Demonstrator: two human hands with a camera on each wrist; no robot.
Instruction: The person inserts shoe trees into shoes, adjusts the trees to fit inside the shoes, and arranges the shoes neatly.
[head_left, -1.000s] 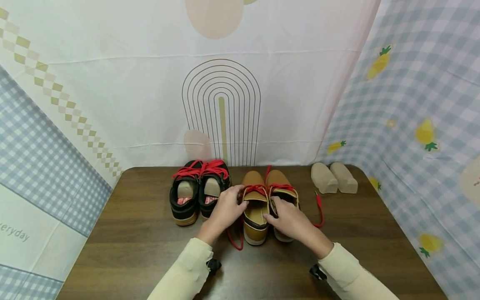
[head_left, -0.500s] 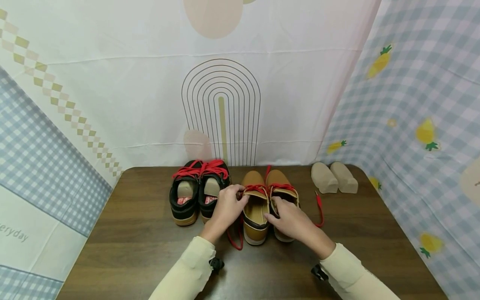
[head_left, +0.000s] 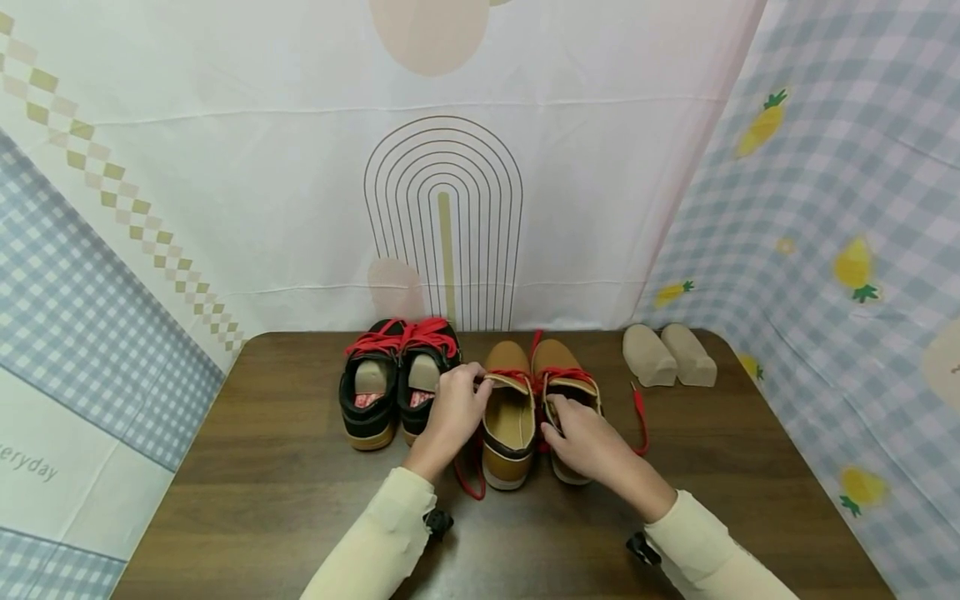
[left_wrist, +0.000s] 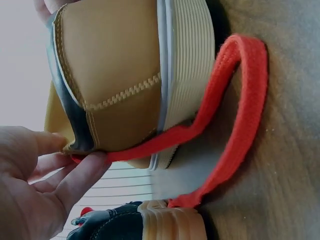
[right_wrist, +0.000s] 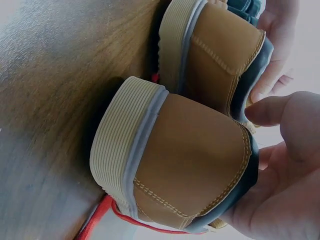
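Two tan lace-up shoes with red laces stand side by side, toes pointing away. My left hand (head_left: 452,415) pinches the outer collar edge of the left tan shoe (head_left: 504,465), thumb and fingertips close to the red lace (left_wrist: 195,127). At the right tan shoe (head_left: 557,357), my right hand (head_left: 588,435) holds the collar, with its fingers reaching into the opening. Its thumb (right_wrist: 270,110) lies at the side facing the other shoe. The left shoe's opening shows its bare pale insole. Part of the right shoe's opening is covered by my hand.
A pair of black shoes (head_left: 367,425) with red laces stands left of the tan pair, beige inserts inside. Two beige shoe inserts (head_left: 648,357) lie at the back right. A red lace end (head_left: 640,421) trails over the wooden table (head_left: 300,492). Fabric curtains (head_left: 600,208) enclose the table.
The left tan shoe has shifted slightly left. My right thumb has drawn back from it towards the right shoe. My left hand's wrist has moved a little right.
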